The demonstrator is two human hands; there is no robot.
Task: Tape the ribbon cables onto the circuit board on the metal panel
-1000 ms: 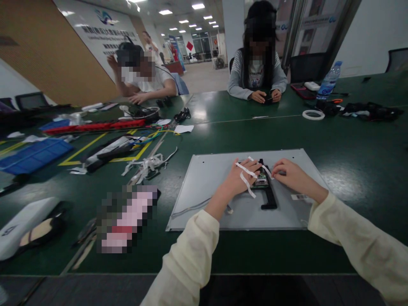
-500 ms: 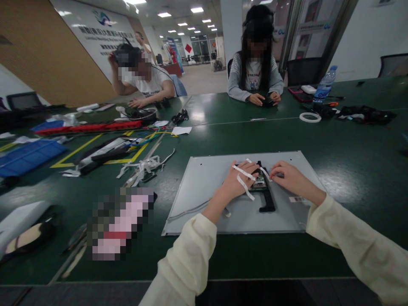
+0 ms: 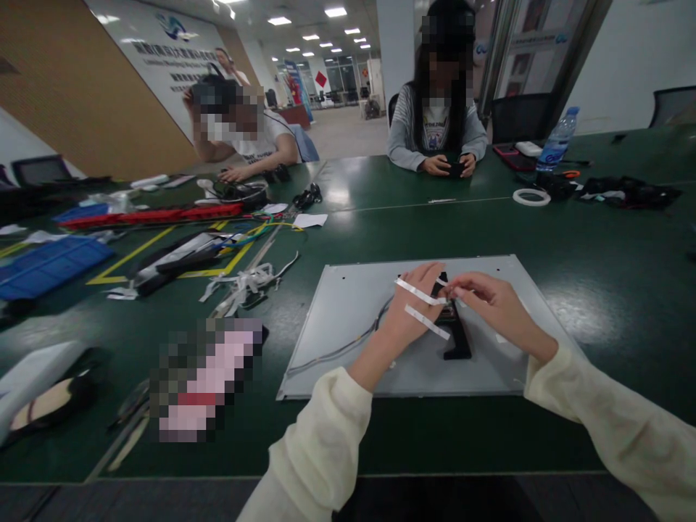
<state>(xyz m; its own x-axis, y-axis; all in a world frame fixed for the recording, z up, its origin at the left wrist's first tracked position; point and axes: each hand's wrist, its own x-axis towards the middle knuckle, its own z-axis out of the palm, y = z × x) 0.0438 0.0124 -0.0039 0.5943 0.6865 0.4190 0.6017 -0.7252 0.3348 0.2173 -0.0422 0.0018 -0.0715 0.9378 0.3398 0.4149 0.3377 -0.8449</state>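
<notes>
My left hand (image 3: 416, 304) reaches over a black bracket (image 3: 460, 341) that lies on a pale grey panel (image 3: 337, 312). White tape strips (image 3: 427, 322) are stuck across the back of this hand. Its fingers point down and to the right, and their tips are mostly hidden. My right hand (image 3: 489, 301) meets it at the fingertips above the bracket. Thumb and forefinger are pinched there on a small white piece, which looks like a tape strip (image 3: 444, 283). The circuit board in the bracket is mostly covered by my hands. A grey cable (image 3: 331, 359) runs out from under my left hand.
Left of the panel are a phone (image 3: 217, 377), a heap of white strips (image 3: 253, 283) and a blue crate (image 3: 54, 264). A tape roll (image 3: 531, 197) and a water bottle (image 3: 558, 139) stand at the far right. Two people sit across the green table (image 3: 380, 225).
My right hand has moved left, from beside the bracket to my left hand's fingertips. My left hand has tilted and shifted slightly, covering more of the board.
</notes>
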